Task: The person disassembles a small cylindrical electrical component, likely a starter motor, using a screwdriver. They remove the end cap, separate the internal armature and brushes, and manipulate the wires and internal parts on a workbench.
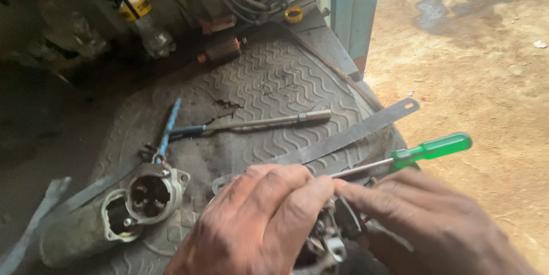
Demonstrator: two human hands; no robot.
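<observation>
My left hand (257, 223) and my right hand (423, 218) close together over a small greasy metal part (326, 243) at the bottom centre, fingers curled around it from both sides. Most of the part is hidden under them. A screwdriver with a green handle (434, 148) lies just above my right hand, its shaft running under my fingertips. A long flat metal blade (349, 136) rests behind it on the ribbed rubber mat (269, 80).
A grey motor housing (148, 195) lies at the left on the mat, with blue-handled pliers (168, 129) and a long socket wrench (269, 122) beyond. A copper-wound armature (222, 50) and yellow ring (293, 15) sit at the back. Sandy ground (474, 69) is at the right.
</observation>
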